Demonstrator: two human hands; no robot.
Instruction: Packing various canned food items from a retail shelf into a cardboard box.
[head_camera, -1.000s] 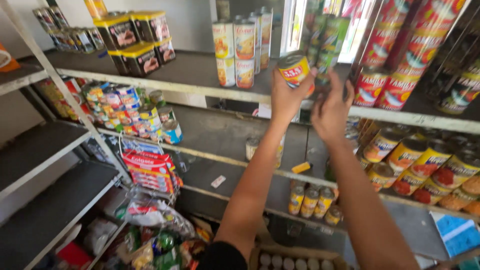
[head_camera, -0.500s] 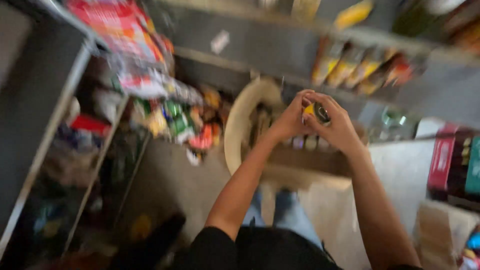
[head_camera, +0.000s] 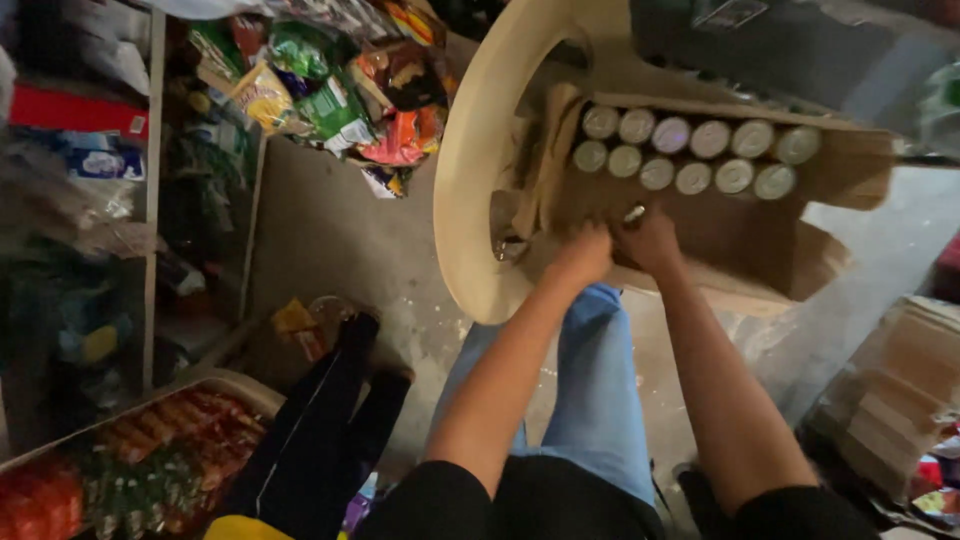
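A: Quick pass. Your left hand and right hand are both down in the cardboard box, side by side, nearly touching. What's in them?

B: Can't tell for the left, your fingers curl down into the box and hide whatever is under them. The right looks curled round one can, only its silver top pokes out above your knuckles. Grip itself is blurred, so not certain.

A: Fine. How does the can look?

B: Small, round, shiny metal lid, seen from above. Sides hidden by your hand. Same kind as the cans already packed.

A: Count those.

B: Two rows at the far side of the box. Back row six lids, front row six lids, twelve upright, touching each other. Plus the one at your right hand, so thirteen in view. Near half of the box floor is bare cardboard.

A: Where's the box?

B: It sits on a cream plastic chair, the seat rim curves round its left side. A cardboard flap stands up at the left of the rows.

A: Rest of the scene?

B: Your two legs in blue jeans below the chair, black sleeves at the bottom edge. Concrete floor. Snack bags piled top left, too jumbled to count. One tray of packets bottom left. Stack of flat cardboard at right
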